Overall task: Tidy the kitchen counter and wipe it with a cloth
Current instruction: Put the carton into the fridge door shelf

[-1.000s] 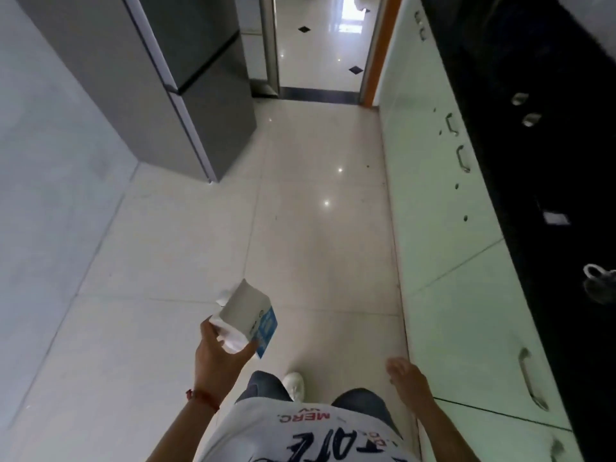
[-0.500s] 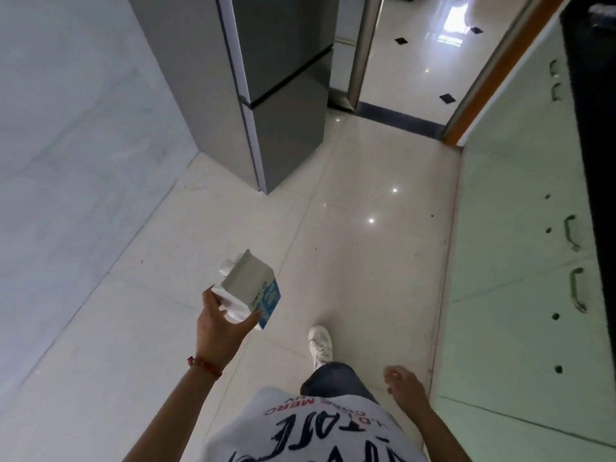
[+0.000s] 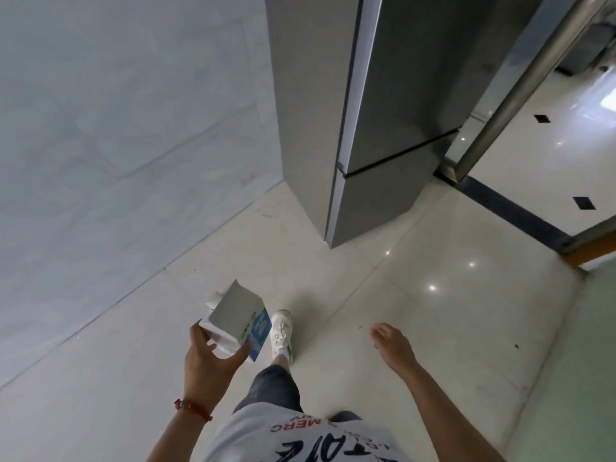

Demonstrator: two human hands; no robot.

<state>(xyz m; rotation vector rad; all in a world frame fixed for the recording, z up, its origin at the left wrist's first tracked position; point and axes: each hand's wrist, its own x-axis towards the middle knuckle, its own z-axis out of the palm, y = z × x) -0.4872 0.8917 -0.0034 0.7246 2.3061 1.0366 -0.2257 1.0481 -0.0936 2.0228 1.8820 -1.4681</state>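
Note:
A white and blue carton (image 3: pixel 237 317) with a white cap at its far end is held from below in my left hand (image 3: pixel 210 365), low at the centre left. A red bracelet circles that wrist. My right hand (image 3: pixel 391 345) hangs free to the right, fingers loosely curled, holding nothing. The counter and any cloth are out of sight.
A tall grey fridge (image 3: pixel 373 105) stands ahead, its doors closed. A pale tiled wall (image 3: pixel 116 128) runs along the left. A doorway with a dark threshold (image 3: pixel 513 208) opens at the right. A green cabinet front (image 3: pixel 593 345) edges the right side. My white shoe (image 3: pixel 282 332) steps on glossy floor tiles.
The view has swung left and moved closer to the fridge; the black counter has left the frame. My left hand still carries the carton, and my right hand has lifted a little.

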